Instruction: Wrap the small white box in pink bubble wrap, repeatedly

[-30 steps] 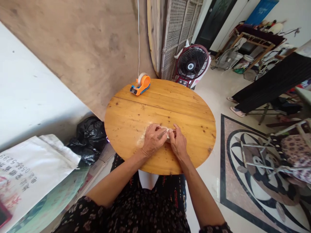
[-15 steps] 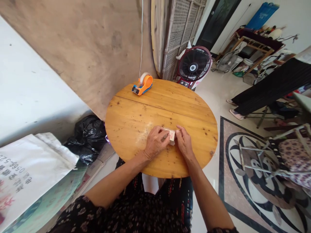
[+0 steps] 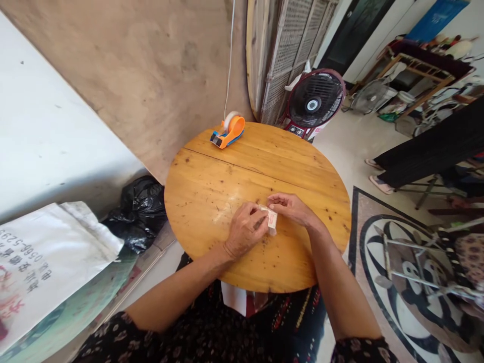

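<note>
A small pale box with reddish print point(image 3: 271, 220) is at the front middle of the round wooden table point(image 3: 204, 186). My left hand point(image 3: 246, 227) grips its left side, with the fingers curled over it and hiding part of it. At the box's far edge is my right hand point(image 3: 290, 205), its fingers bent and the tips close to or touching the box. Whether the right fingers pinch anything is too small to make out. Farther back on the table stands an orange and blue tape dispenser point(image 3: 230, 132) with a roll of tape.
Behind the table stands a dark red fan point(image 3: 313, 103). A black plastic bag point(image 3: 141, 212) and a white printed sack point(image 3: 53, 252) lie to the left. At right are a person's legs in black trousers point(image 3: 423, 141) and a metal-framed chair point(image 3: 408, 257).
My right hand has moved from the box's right side to its far edge, turning inward. The box has tilted slightly in my left hand. The view has shifted a little.
</note>
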Demonstrator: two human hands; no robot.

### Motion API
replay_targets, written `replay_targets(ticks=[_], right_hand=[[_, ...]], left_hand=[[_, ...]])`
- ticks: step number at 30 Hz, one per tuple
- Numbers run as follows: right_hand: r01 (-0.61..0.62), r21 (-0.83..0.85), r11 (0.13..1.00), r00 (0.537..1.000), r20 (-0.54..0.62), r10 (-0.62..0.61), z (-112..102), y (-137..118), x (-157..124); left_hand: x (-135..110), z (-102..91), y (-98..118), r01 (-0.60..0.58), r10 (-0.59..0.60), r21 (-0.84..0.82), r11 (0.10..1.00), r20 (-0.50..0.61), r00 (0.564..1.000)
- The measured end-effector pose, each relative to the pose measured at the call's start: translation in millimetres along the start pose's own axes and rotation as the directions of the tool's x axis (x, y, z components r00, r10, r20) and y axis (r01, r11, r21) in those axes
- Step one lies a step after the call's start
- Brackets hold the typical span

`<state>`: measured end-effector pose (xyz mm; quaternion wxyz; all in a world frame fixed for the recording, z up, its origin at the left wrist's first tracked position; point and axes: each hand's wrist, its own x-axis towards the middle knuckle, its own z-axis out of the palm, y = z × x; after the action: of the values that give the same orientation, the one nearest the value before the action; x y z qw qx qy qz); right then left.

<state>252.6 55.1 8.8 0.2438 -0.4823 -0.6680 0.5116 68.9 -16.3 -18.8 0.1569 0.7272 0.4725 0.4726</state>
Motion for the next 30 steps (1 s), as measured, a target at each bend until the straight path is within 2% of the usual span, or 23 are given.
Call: replay_targets(ticks=[7,17,25,30], right_hand=[[0.03,0.016,0.999,0.987,-0.16,-0.027,3.8,16.2,7.3],[0.063,0.113,0.992,0.979,-0.2,-0.04,8.0,12.9,1.1],[0.127,-0.09,0.988,0.947,-0.285,-0.147,11.9,6.8,-1.1],[0.143,-0.196,0.97,0.938,-0.287,-0.197,12.6,-0.9,-5.8]], left_hand=[[-1.8,3.0,-2.5,0.017,-0.017,-0.034,0.999,0.003,1.0],[-3.0,5.2,1.2,0.029,-0.029,-0.057,0.998,-0.006,1.0],[-3.6,6.7,0.9,0.042,-0.042,-0.038,0.998,0.004,0.999],[-1.6,5.9,1.0,0.013,-0.014,-0.045,0.999,-0.005,1.0]])
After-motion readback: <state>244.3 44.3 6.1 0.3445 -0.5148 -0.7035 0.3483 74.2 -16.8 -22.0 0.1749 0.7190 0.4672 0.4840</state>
